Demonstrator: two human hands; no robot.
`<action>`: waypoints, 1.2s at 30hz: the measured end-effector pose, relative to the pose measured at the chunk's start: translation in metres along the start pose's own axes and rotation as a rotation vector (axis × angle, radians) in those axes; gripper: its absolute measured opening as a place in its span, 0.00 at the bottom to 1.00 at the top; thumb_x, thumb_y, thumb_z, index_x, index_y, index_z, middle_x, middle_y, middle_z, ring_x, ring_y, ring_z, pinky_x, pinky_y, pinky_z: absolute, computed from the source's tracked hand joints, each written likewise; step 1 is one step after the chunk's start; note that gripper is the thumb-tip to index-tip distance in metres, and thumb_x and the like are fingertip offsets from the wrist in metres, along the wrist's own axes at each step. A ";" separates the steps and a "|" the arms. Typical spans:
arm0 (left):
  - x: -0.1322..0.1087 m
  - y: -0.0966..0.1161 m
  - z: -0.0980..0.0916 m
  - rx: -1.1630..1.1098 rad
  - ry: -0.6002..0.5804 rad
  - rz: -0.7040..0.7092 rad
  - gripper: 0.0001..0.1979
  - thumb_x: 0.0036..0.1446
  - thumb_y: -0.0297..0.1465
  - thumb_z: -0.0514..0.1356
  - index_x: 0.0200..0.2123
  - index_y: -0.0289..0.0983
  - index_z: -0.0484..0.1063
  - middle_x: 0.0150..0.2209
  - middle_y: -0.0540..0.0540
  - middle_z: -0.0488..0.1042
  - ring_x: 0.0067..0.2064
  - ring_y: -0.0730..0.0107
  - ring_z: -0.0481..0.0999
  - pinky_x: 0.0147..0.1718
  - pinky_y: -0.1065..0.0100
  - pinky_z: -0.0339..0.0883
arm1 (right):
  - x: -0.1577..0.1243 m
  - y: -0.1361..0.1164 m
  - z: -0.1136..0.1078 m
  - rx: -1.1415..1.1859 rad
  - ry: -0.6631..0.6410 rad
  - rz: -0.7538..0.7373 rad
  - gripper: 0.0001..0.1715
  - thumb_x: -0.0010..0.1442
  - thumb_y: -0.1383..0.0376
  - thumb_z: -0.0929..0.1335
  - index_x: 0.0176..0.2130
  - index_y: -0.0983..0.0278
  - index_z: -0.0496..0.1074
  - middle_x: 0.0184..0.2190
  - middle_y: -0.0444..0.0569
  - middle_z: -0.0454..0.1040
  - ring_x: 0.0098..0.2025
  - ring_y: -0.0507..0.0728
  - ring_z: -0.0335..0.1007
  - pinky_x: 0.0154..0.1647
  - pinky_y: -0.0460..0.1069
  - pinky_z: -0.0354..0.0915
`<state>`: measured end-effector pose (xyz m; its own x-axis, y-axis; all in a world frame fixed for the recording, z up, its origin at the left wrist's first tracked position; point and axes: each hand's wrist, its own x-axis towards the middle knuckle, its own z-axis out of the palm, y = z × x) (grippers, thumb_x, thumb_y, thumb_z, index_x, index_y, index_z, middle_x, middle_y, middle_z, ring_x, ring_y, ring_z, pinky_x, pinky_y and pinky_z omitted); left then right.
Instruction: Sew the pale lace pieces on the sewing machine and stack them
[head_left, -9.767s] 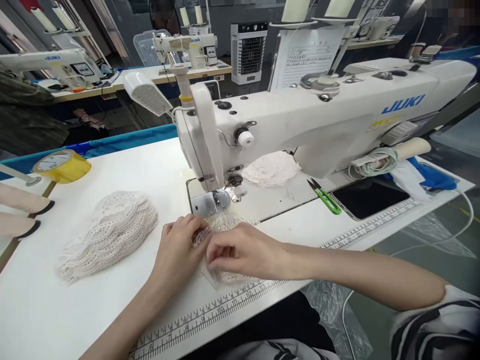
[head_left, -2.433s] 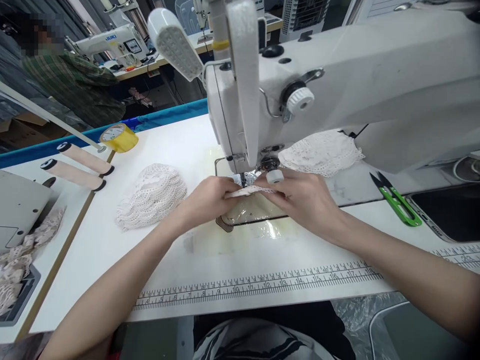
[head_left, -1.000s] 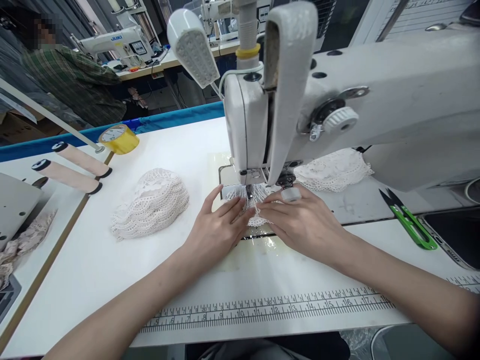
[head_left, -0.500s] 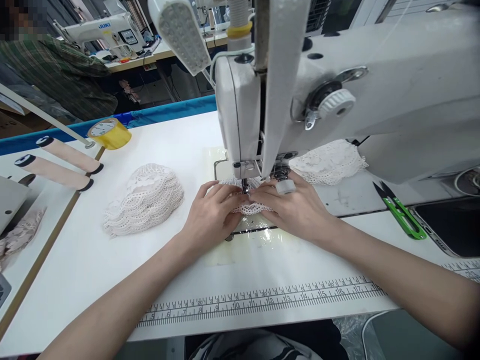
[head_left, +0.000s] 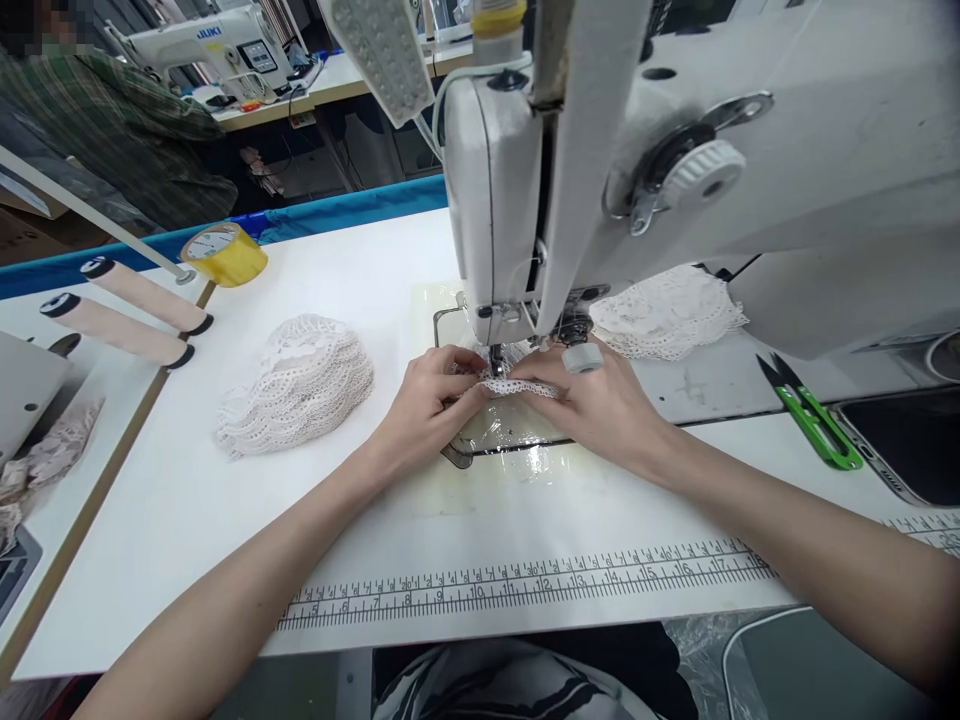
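A piece of white lace (head_left: pixel 517 387) lies under the presser foot (head_left: pixel 496 362) of the white sewing machine (head_left: pixel 495 200). On the left of the needle, my left hand (head_left: pixel 433 402) pinches the lace edge between thumb and fingers. My right hand (head_left: pixel 600 400) grips the same edge on the other side, its fingertips partly behind the machine's white knob (head_left: pixel 583 357). Between the hands the near edge of the lace is drawn up in a narrow band. A pile of lace pieces (head_left: pixel 300 385) rests to the left, and more lace (head_left: pixel 667 312) lies behind my right hand.
Green thread snips (head_left: pixel 817 425) and a dark phone (head_left: pixel 911 440) lie at the right. Two thread cones (head_left: pixel 120 328) and a yellow tape roll (head_left: pixel 225 254) are at the left. A printed ruler (head_left: pixel 525 590) runs along the front edge. Another person (head_left: pixel 112 130) sits beyond the table.
My fingers, which lay flatter over the lace, now pinch its near edge and have folded it up into a narrow band. The whole view has shifted slightly.
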<state>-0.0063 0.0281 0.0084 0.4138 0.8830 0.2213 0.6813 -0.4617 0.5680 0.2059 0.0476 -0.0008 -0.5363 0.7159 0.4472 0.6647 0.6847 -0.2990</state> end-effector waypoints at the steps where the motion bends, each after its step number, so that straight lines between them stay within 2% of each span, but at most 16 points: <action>1: -0.002 0.000 0.001 0.061 0.012 0.054 0.15 0.66 0.32 0.53 0.32 0.40 0.79 0.48 0.45 0.73 0.51 0.61 0.71 0.50 0.54 0.66 | -0.002 0.000 0.000 0.008 -0.019 -0.026 0.10 0.62 0.67 0.66 0.38 0.61 0.79 0.34 0.47 0.80 0.39 0.59 0.73 0.46 0.55 0.63; 3: -0.009 0.001 0.003 0.243 0.058 0.208 0.11 0.64 0.31 0.55 0.39 0.42 0.79 0.50 0.45 0.74 0.52 0.59 0.71 0.52 0.52 0.65 | -0.005 0.000 -0.002 0.000 -0.033 -0.108 0.11 0.61 0.70 0.66 0.39 0.61 0.79 0.37 0.46 0.80 0.42 0.59 0.73 0.50 0.55 0.62; 5: -0.017 0.005 0.006 0.447 0.110 0.358 0.12 0.63 0.29 0.57 0.47 0.42 0.76 0.52 0.45 0.74 0.53 0.58 0.71 0.56 0.49 0.62 | -0.008 -0.002 -0.004 -0.038 0.003 -0.197 0.11 0.60 0.71 0.66 0.37 0.61 0.78 0.39 0.46 0.80 0.42 0.58 0.73 0.51 0.55 0.60; 8: -0.026 0.010 0.009 0.619 0.124 0.446 0.15 0.62 0.27 0.57 0.52 0.38 0.73 0.53 0.45 0.75 0.57 0.57 0.71 0.60 0.50 0.59 | -0.010 -0.005 -0.006 -0.106 0.065 -0.280 0.11 0.61 0.71 0.65 0.36 0.61 0.78 0.38 0.44 0.81 0.36 0.55 0.73 0.51 0.54 0.60; 13: -0.028 0.012 0.009 0.648 0.092 0.445 0.15 0.63 0.27 0.57 0.52 0.35 0.73 0.50 0.44 0.77 0.59 0.55 0.71 0.59 0.50 0.61 | -0.009 -0.007 -0.009 -0.149 0.066 -0.284 0.11 0.60 0.72 0.67 0.36 0.61 0.79 0.37 0.41 0.81 0.34 0.54 0.72 0.50 0.53 0.61; 23: -0.018 0.005 0.010 0.634 0.140 0.408 0.14 0.64 0.28 0.56 0.52 0.37 0.73 0.49 0.44 0.78 0.57 0.59 0.73 0.61 0.49 0.59 | -0.003 0.000 -0.002 -0.175 0.064 -0.253 0.11 0.63 0.71 0.66 0.38 0.62 0.78 0.39 0.43 0.81 0.42 0.55 0.74 0.58 0.54 0.56; 28: -0.011 -0.002 0.009 0.655 0.152 0.401 0.13 0.65 0.28 0.55 0.50 0.38 0.73 0.50 0.44 0.78 0.57 0.59 0.73 0.60 0.48 0.58 | 0.001 0.003 0.002 -0.236 0.081 -0.230 0.13 0.65 0.70 0.64 0.39 0.59 0.78 0.38 0.44 0.81 0.40 0.55 0.74 0.54 0.54 0.60; 36: -0.025 0.010 0.009 0.657 0.152 0.383 0.13 0.65 0.29 0.56 0.51 0.38 0.73 0.50 0.45 0.78 0.55 0.60 0.74 0.59 0.52 0.56 | -0.004 0.000 -0.001 -0.302 0.065 -0.287 0.12 0.66 0.65 0.65 0.40 0.63 0.79 0.34 0.47 0.81 0.40 0.58 0.74 0.57 0.59 0.58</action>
<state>-0.0048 0.0002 0.0013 0.6376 0.6318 0.4408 0.7453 -0.6505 -0.1458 0.2091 0.0443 -0.0016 -0.6945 0.4850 0.5315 0.6206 0.7775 0.1015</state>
